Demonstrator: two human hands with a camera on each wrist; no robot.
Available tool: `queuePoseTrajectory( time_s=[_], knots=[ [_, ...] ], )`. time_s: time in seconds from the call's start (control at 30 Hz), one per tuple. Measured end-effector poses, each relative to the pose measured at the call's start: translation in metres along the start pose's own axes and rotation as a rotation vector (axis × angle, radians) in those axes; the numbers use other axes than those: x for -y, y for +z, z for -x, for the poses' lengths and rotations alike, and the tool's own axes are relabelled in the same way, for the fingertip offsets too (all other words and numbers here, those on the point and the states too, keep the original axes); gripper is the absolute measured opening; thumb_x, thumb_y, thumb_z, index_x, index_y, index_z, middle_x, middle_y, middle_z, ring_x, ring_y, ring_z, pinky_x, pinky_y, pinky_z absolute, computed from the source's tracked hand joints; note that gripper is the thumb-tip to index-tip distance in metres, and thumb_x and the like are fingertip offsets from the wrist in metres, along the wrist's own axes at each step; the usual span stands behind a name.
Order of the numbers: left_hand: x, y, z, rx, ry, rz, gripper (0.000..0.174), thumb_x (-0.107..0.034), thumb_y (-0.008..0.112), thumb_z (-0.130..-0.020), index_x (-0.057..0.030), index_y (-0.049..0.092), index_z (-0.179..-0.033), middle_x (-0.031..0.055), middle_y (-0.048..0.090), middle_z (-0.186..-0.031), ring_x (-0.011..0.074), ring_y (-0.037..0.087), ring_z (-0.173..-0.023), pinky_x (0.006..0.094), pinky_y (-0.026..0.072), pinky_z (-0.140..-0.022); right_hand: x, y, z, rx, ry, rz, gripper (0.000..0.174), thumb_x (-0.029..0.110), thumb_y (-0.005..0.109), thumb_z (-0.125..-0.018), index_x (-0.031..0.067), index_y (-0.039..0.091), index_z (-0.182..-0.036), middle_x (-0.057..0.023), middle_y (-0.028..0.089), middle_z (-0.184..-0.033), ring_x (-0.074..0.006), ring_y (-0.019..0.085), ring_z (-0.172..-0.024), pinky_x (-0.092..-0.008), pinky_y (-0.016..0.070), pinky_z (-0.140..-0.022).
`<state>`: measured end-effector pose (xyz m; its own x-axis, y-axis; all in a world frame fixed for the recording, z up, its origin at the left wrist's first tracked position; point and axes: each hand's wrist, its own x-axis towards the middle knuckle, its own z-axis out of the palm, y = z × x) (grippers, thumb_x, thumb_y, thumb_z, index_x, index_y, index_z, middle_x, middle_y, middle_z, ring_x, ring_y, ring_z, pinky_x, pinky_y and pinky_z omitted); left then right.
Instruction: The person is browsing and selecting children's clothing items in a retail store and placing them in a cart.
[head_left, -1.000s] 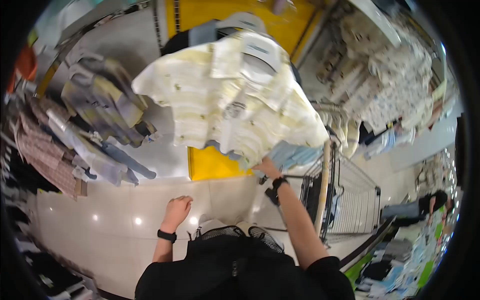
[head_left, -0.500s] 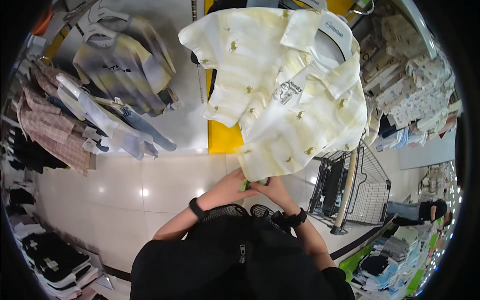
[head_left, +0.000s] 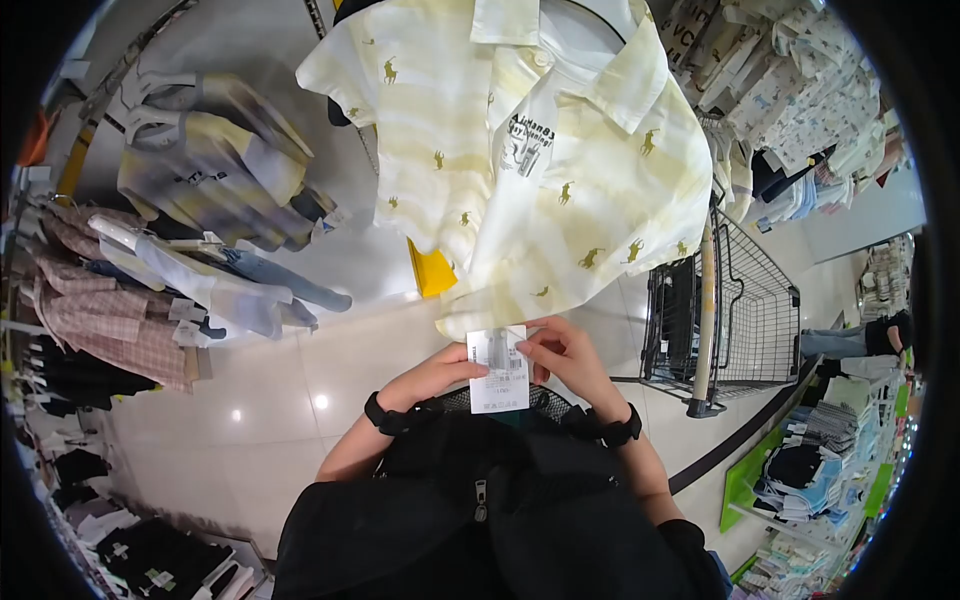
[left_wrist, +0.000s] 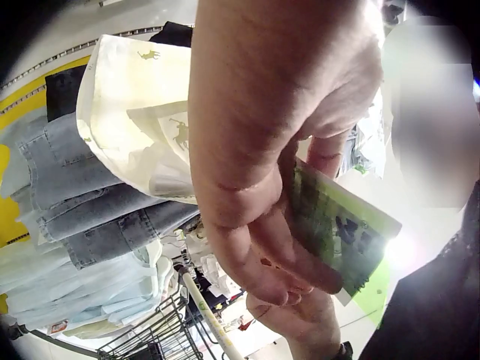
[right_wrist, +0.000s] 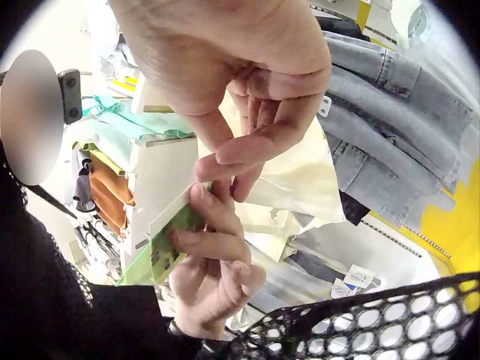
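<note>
A pale yellow and white short-sleeved shirt (head_left: 590,200) with small horse-rider prints hangs open over a white printed tee. At its lower hem a white printed price tag (head_left: 500,392) faces up, in front of my waist. My left hand (head_left: 425,380) grips the tag by its left side, thumb on the printed face. From the other side my right hand (head_left: 578,368) pinches the tag near its upper right edge. Both wrist views show the green back of the tag (left_wrist: 337,225), with left-hand fingers behind it. The shirt's upper collar is cut off in the head view.
A wire shopping cart (head_left: 745,320) stands at the right, its handle toward me. Striped tees (head_left: 215,170) and a pink checked garment (head_left: 115,325) hang at the left. Folded clothes (head_left: 800,465) lie on shelving at the lower right, where a person (head_left: 880,335) stands farther off.
My left hand came up from the left to the shirt's hem, joining the right. The tag turned up between both hands, its white face now showing. The shirt looks closer than at first.
</note>
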<state>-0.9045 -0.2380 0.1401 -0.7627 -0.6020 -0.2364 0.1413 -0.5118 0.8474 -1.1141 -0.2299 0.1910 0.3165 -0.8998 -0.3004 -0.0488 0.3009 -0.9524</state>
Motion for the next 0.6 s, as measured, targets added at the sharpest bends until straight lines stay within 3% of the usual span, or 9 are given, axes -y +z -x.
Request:
queuePoseTrajectory(
  time_s=[0.33,0.43,0.5,0.57,0.6],
  knots=[
    [0.003,0.004,0.002,0.02,0.002,-0.04,0.037,-0.009,0.05,-0.081,0.0021,0.045,-0.116,0.0069,0.054,-0.109,0.0158,0.048,-0.102,0.0296,0.0352,-0.09,-0.008,-0.003,0.004,0.035,-0.024,-0.006,0.028,0.009,0.06,-0.078,-0.0002,0.051,-0.103,-0.0041,0.058,-0.069,-0.0069,0.052,-0.051,-0.0194,0.0406,-0.044],
    [0.002,0.012,0.001,0.016,0.031,-0.084,0.036,-0.008,0.051,-0.081,0.0018,0.046,-0.115,0.0064,0.053,-0.109,0.0145,0.048,-0.101,0.0293,0.0371,-0.088,-0.011,0.0,0.008,-0.038,-0.177,0.224,0.034,0.013,0.064,-0.075,0.0007,0.051,-0.103,-0.0062,0.058,-0.068,-0.0078,0.052,-0.05,-0.0215,0.0406,-0.045],
    [0.001,0.017,0.002,0.023,0.035,-0.119,0.036,-0.008,0.052,-0.08,0.0018,0.046,-0.115,0.0065,0.054,-0.109,0.0141,0.049,-0.1,0.0293,0.0378,-0.088,0.004,0.012,0.015,-0.165,-0.272,0.658,0.037,0.018,0.066,-0.072,0.0018,0.052,-0.103,-0.0085,0.057,-0.067,-0.009,0.053,-0.051,-0.0238,0.0411,-0.046],
    [0.0,0.015,0.002,0.034,0.041,-0.156,0.036,-0.007,0.052,-0.08,0.0019,0.046,-0.114,0.0065,0.054,-0.108,0.0137,0.049,-0.099,0.0292,0.0384,-0.087,0.008,0.012,0.014,-0.114,-0.24,0.709,0.034,0.019,0.063,-0.075,0.0025,0.053,-0.102,-0.0102,0.056,-0.067,-0.0104,0.054,-0.053,-0.0251,0.0428,-0.048],
    [0.001,0.012,0.004,0.062,0.022,-0.141,0.038,-0.008,0.053,-0.08,0.0012,0.044,-0.116,0.0062,0.053,-0.11,0.0135,0.048,-0.101,0.029,0.0378,-0.088,0.006,0.009,0.013,-0.062,-0.205,0.592,0.032,0.018,0.061,-0.077,0.0018,0.053,-0.104,-0.0092,0.056,-0.067,-0.0101,0.055,-0.054,-0.0244,0.0437,-0.049]
  ],
)
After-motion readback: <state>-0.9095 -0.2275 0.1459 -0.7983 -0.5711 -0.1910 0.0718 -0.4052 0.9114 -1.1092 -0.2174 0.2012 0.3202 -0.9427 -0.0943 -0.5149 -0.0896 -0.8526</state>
